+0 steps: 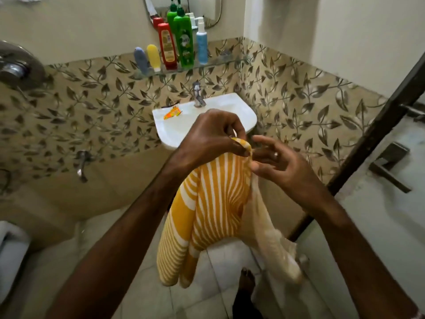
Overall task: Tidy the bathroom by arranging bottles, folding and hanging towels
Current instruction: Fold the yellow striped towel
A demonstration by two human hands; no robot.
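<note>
- Left hand (207,137) pinches the top edge of the yellow striped towel (207,212), fingers clenched on the cloth.
- Right hand (278,164) sits at the towel's 3 o'clock, fingers released, spread, tips touching the fold.
- Towel hangs below the sink (232,109); bottles (181,44) line the shelf (227,59) at 12 o'clock.
</note>
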